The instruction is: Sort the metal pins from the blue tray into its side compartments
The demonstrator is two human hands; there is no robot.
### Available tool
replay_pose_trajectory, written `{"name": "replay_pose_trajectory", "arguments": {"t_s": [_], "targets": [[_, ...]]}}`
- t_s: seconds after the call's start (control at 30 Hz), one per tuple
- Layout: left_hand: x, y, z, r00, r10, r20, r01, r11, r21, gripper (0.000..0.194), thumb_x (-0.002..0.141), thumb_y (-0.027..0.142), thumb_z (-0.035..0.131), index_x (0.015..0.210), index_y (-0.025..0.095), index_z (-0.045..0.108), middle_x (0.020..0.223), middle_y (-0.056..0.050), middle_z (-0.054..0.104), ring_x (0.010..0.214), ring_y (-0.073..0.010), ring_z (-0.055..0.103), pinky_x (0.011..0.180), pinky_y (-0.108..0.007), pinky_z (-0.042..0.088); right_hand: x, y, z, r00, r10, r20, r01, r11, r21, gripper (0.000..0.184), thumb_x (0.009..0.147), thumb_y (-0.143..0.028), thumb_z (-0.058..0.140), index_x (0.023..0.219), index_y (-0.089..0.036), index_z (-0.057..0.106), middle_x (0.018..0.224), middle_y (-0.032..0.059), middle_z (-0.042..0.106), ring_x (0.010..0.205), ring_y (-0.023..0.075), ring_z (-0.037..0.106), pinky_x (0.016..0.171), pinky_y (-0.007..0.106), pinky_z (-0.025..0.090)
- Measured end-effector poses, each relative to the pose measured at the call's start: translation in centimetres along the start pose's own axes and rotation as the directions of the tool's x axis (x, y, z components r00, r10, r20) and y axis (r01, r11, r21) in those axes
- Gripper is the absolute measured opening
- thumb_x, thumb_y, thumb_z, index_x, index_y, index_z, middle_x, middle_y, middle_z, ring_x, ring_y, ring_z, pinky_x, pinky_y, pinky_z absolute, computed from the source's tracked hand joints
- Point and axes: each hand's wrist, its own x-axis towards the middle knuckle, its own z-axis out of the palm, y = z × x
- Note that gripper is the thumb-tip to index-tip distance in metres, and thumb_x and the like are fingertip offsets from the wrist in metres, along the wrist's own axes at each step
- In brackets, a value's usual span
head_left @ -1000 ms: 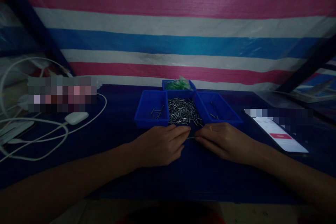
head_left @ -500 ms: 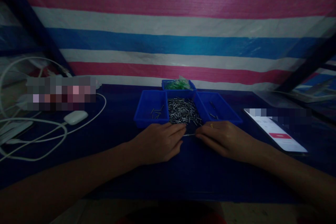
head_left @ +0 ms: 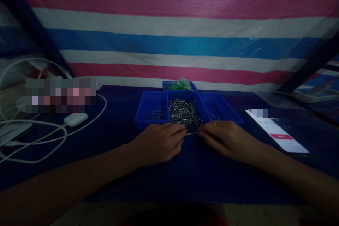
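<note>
Thin metal rod [head_left: 191, 134] spans the small gap between the two hands, just in front of the heap of metal pieces [head_left: 184, 112]. The left hand [head_left: 161, 142] has its fingers drawn together at the rod's left end; the right hand [head_left: 230, 138], with a ring on one finger, has its own pinched on the other end — both ends are lost among the fingertips, and only the middle shows.

The heap lies between the left blue tray [head_left: 152, 99] and the right blue tray [head_left: 222, 105], each with a few loose pieces inside. Behind it stands a rear blue tray [head_left: 164, 87] with green items [head_left: 180, 85] in clear plastic. On the dark blue counter [head_left: 193, 180], a phone [head_left: 287, 137] with a lit screen lies beyond the right hand — well apart from the rod — and a white adapter [head_left: 76, 119] sits among cables on the left.
</note>
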Motion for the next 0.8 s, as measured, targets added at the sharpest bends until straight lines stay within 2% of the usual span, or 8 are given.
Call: {"name": "replay_pose_trajectory", "arguments": {"t_s": [0.23, 0.33, 0.5, 0.8], "targets": [[-0.2, 0.0, -0.7, 0.992, 0.09, -0.087, -0.089, 0.996, 0.014, 0.027, 0.085, 0.019, 0.042, 0.11, 0.016, 0.051, 0.101, -0.002, 0.06, 0.083, -0.012, 0.058, 0.071, -0.025, 0.05, 0.1, -0.1, -0.1, 0.999, -0.005, -0.035, 0.005, 1.0, -0.01, 0.023, 0.089, -0.025, 0.034, 0.088, -0.014, 0.055, 0.067, 0.0024, 0.057, 0.059, 0.0117, 0.053, 0.056, 0.024, 0.039], [-0.2, 0.0, -0.8, 0.993, 0.106, -0.052, -0.104, 0.994, 0.043, 0.033, 0.084, 0.019, 0.041, 0.116, 0.019, 0.047, 0.108, -0.002, 0.057, 0.083, -0.0127, 0.058, 0.071, -0.026, 0.051, 0.0, -0.3, -0.4, 0.995, -0.038, -0.095, 0.038, 0.999, -0.001, 0.022, 0.089, -0.023, 0.035, 0.086, -0.014, 0.055, 0.064, 0.0016, 0.055, 0.056, 0.0103, 0.051, 0.054, 0.023, 0.038], [-0.2, 0.0, -1.2, 0.994, 0.091, 0.052, -0.095, 0.992, 0.084, 0.045, 0.082, 0.018, 0.041, 0.126, 0.022, 0.035, 0.133, -0.007, 0.037, 0.092, -0.0164, 0.056, 0.072, -0.028, 0.05, -0.3, -0.7, -0.9, 0.98, -0.109, -0.166, 0.111, 0.994, -0.001, 0.018, 0.088, -0.02, 0.037, 0.083, -0.015, 0.053, 0.058, -0.001, 0.051, 0.05, 0.0085, 0.046, 0.05, 0.022, 0.036], [0.0, 0.0, -1.7, 0.986, 0.162, 0.047, -0.167, 0.976, 0.14, 0.042, 0.085, 0.021, 0.038, 0.127, 0.022, 0.035, 0.13, -0.004, 0.042, 0.082, -0.0141, 0.057, 0.067, -0.027, 0.05, -0.4, -0.9, -1.3, 0.971, -0.139, -0.192, 0.141, 0.99, -0.002, 0.017, 0.088, -0.019, 0.035, 0.083, -0.016, 0.051, 0.059, -0.0015, 0.053, 0.051, 0.0079, 0.048, 0.051, 0.02, 0.037]]}}
